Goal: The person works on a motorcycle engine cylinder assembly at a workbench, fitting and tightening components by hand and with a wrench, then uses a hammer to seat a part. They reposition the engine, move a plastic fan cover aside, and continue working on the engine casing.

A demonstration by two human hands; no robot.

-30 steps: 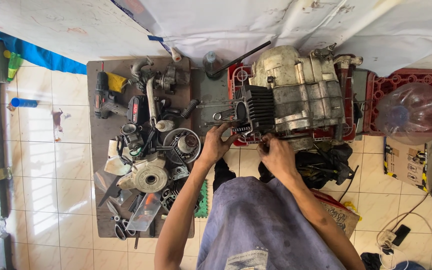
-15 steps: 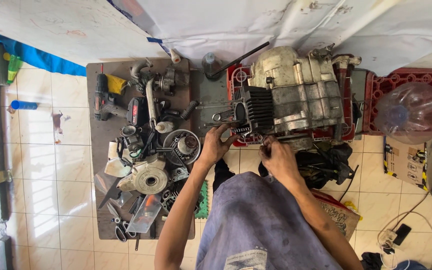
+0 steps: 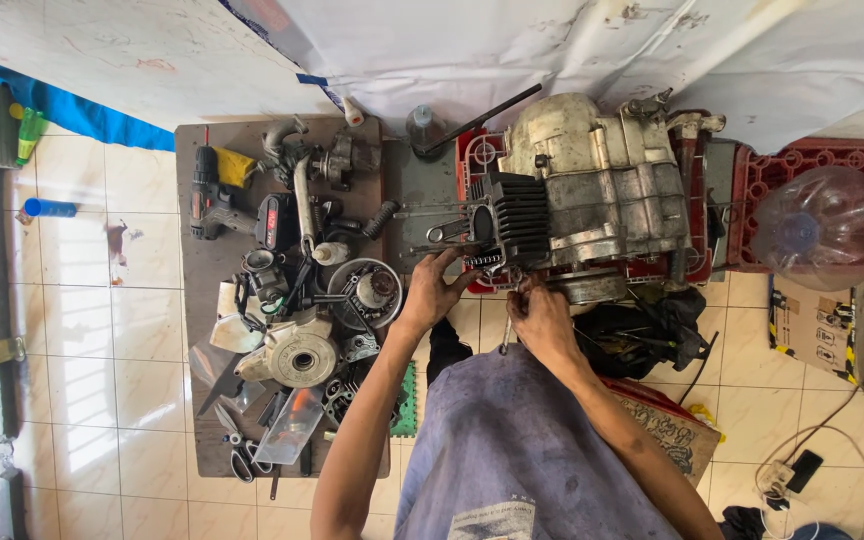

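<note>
My left hand [image 3: 432, 290] grips the black finned cylinder [image 3: 512, 222]; my right hand [image 3: 540, 318] pinches something small under the engine [image 3: 602, 190].

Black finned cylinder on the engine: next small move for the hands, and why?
Probably steady the black finned cylinder with the left hand while the right hand works the fastener below it. Both hands sit at its lower edge against the engine case, and the right seems to hold a thin metal tool, though that is unclear.
</note>
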